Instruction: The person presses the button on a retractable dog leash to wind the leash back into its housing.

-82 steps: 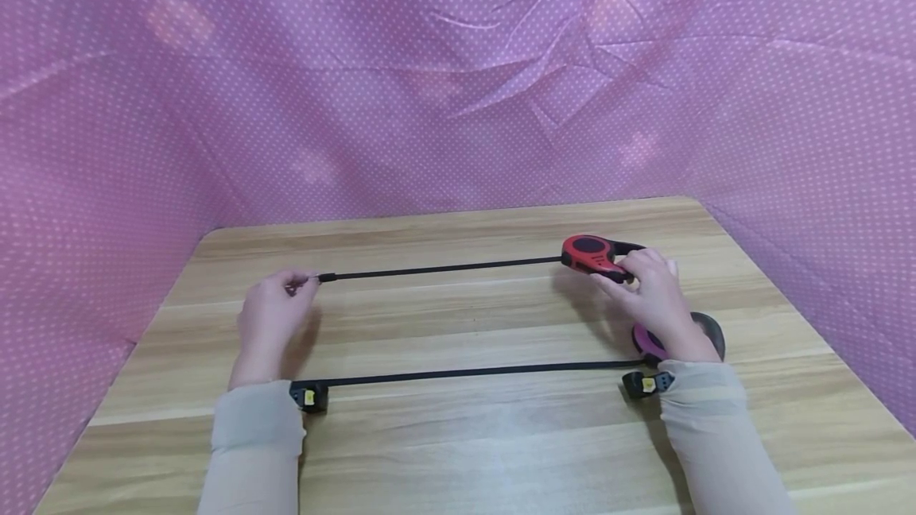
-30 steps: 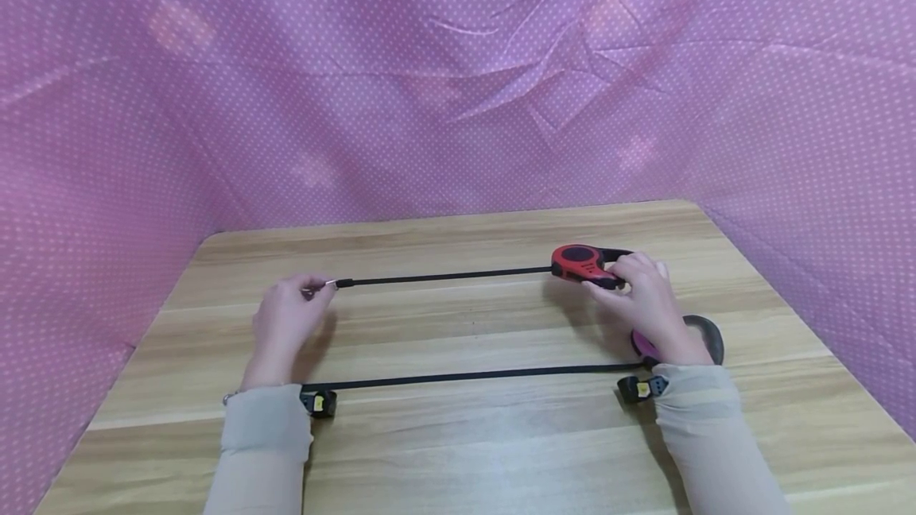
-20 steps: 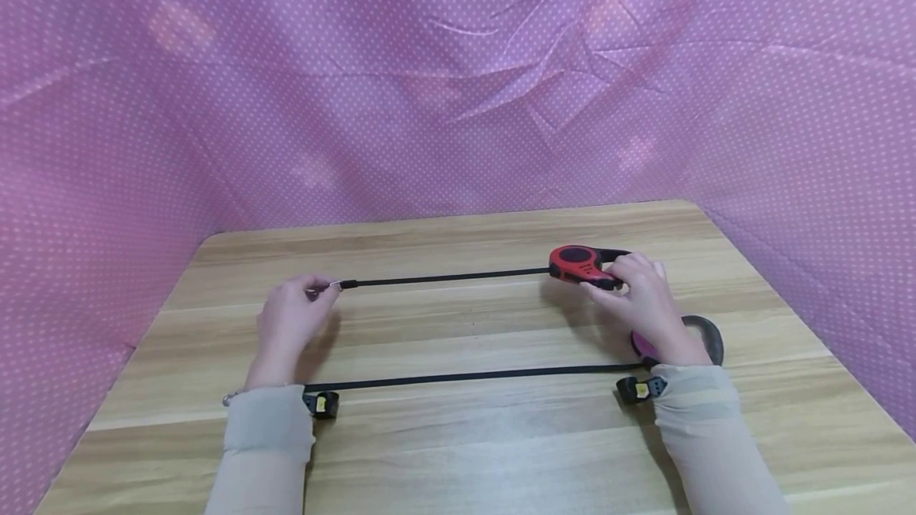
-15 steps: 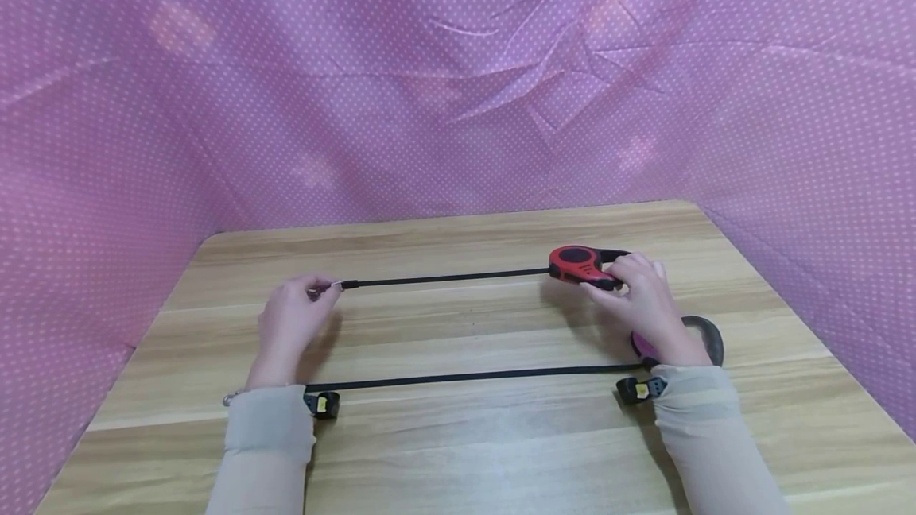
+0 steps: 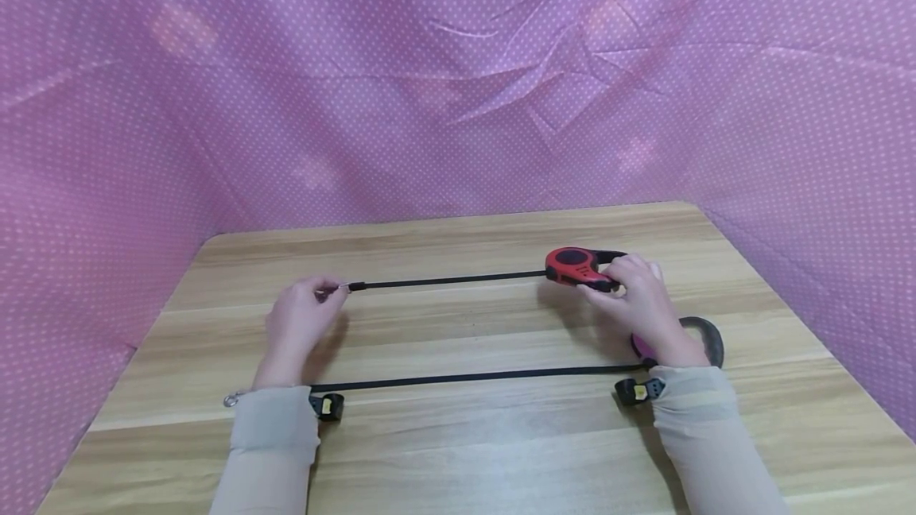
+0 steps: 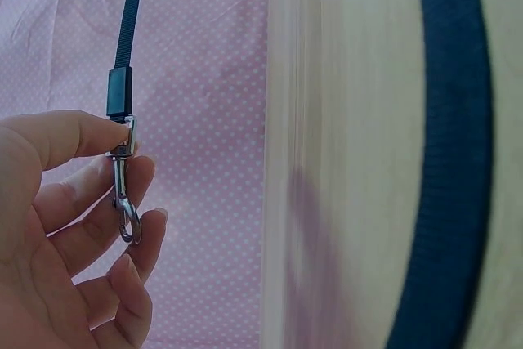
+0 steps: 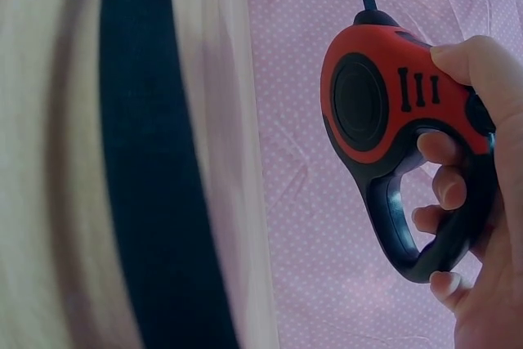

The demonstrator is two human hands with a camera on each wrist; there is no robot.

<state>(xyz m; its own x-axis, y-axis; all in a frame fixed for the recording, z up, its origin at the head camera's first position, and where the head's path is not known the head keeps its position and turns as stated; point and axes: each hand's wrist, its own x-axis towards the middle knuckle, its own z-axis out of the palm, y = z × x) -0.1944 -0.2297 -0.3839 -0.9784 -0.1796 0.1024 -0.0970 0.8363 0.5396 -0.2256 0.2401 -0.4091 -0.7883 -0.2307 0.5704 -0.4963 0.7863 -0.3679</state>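
My right hand [image 5: 640, 300] holds the red and black retractable dog leash [image 5: 570, 265] by its handle, above the table. In the right wrist view, fingers pass through the handle loop and the thumb [image 7: 470, 63] lies on the red casing. A black strap [image 5: 451, 280] runs from the casing, straight across to my left hand [image 5: 296, 328]. There the thumb and fingers pinch the metal snap hook [image 6: 122, 190] at its swivel end. Partly hidden behind the right wrist, a purple retractable leash [image 5: 644, 344] lies on the table with its grey handle loop [image 5: 710, 340] showing.
The purple leash's black strap [image 5: 472, 377] stretches across the wooden table [image 5: 458, 451], passing under the left wrist. Its metal hook [image 5: 230, 400] shows left of the left sleeve. Pink dotted cloth [image 5: 458, 102] hangs around the back and sides.
My left hand has moved right and slightly nearer; my right hand, with the red leash, has shifted a little left. The strap between them is shorter. The purple leash's hook has come into view.
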